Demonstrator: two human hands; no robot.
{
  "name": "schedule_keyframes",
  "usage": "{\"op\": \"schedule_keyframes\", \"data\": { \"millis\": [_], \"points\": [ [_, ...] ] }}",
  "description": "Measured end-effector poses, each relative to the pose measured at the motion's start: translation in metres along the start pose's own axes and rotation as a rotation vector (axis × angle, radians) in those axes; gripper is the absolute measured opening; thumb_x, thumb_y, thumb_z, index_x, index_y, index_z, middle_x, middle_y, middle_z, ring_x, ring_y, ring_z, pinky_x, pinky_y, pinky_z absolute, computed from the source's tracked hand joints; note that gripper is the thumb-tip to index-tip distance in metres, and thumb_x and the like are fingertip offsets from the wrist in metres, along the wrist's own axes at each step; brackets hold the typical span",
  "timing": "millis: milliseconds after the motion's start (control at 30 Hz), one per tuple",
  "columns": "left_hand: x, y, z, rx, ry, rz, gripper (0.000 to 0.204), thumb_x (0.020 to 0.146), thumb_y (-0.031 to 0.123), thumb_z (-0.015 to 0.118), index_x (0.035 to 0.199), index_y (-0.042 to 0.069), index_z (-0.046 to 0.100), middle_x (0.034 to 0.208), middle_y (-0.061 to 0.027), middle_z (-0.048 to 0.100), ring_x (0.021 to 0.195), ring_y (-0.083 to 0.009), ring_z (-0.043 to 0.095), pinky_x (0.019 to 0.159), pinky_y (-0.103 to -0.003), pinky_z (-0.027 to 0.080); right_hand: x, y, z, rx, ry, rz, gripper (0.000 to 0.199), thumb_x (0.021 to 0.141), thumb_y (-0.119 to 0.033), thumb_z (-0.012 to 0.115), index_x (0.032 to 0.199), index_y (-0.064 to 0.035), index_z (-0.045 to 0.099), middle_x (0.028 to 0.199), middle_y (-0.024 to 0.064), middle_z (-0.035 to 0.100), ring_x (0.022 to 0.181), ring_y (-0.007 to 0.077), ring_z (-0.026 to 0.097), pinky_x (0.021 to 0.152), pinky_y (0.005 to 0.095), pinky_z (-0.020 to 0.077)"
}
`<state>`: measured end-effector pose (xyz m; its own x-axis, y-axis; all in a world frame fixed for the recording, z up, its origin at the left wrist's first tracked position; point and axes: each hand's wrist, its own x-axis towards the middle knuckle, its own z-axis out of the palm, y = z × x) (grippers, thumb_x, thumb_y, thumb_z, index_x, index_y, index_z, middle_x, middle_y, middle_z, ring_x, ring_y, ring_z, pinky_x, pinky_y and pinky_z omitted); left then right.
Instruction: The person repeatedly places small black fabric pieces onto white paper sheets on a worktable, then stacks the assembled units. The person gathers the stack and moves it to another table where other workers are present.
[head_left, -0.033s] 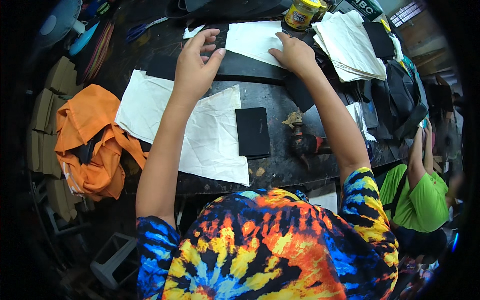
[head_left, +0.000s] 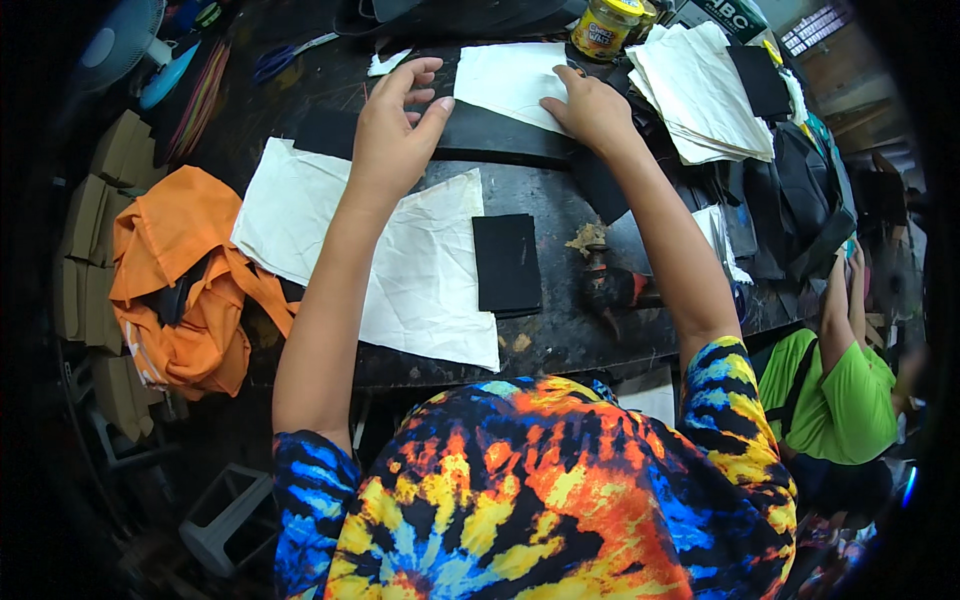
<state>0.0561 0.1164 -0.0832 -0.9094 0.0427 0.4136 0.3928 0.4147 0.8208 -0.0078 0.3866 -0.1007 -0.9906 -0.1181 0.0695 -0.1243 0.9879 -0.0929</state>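
While the right hand (head_left: pixel 592 108) meets the right edge of the flat white sheet (head_left: pixel 508 84) on the dark worn table (head_left: pixel 555 195), fingertips partly hidden so any pinch can't be told, the left hand (head_left: pixel 396 125) hovers spread and empty, its forearm (head_left: pixel 330 300) blocking part of the large creased white sheet (head_left: pixel 428 270) beside a black rectangular stack (head_left: pixel 507 264)

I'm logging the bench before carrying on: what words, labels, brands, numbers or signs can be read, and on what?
Yellow-lidded jar: printed label, wording withheld.
Dark green box: large pale lettering, wording withheld.
Orange cloth: pale marks, too blurred to read.
White sheet at the right hand: no readable text.
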Motion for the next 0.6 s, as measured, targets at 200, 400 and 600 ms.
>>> {"op": "schedule_keyframes", "data": {
  "millis": [200,400,600],
  "points": [
    [0.0,-0.006,-0.002,-0.066,-0.026,-0.072,0.045,0.095,0.011,0.073,0.139,0.008,0.064,0.133,-0.0138,0.065,0.115,-0.0201,0.068,0.095,-0.034,0.056,0.01,0.026,0.003,0.266,0.223,-0.053,0.061,0.083,-0.009,0.078,0.141,-0.0091,0.057,0.126,0.0253,0.068,0.119,0.0426,0.065,0.103,0.0483,0.0519],
    [0.022,-0.016,-0.004,-0.158,0.137,0.047,0.06,0.094,0.019,0.079,0.146,0.004,0.054,0.138,-0.0194,0.061,0.12,-0.026,0.066,0.094,-0.035,0.057,-0.006,-0.015,-0.054,0.784,0.283,-0.286,0.065,0.087,-0.002,0.076,0.147,-0.0188,0.059,0.135,0.0108,0.069,0.122,0.0224,0.067,0.106,0.0398,0.0538],
    [0.017,-0.005,-0.034,-0.656,-0.373,-0.293,0.084,0.099,0.055,0.067,0.156,0.001,0.039,0.145,-0.0215,0.059,0.13,-0.026,0.061,0.114,-0.04,0.045,-0.082,-0.051,-0.114,1.221,-0.112,-0.739,0.048,0.088,0.007,0.07,0.134,-0.0033,0.067,0.136,0.008,0.069,0.127,0.0172,0.064,0.109,0.035,0.0523]
  ]
}}
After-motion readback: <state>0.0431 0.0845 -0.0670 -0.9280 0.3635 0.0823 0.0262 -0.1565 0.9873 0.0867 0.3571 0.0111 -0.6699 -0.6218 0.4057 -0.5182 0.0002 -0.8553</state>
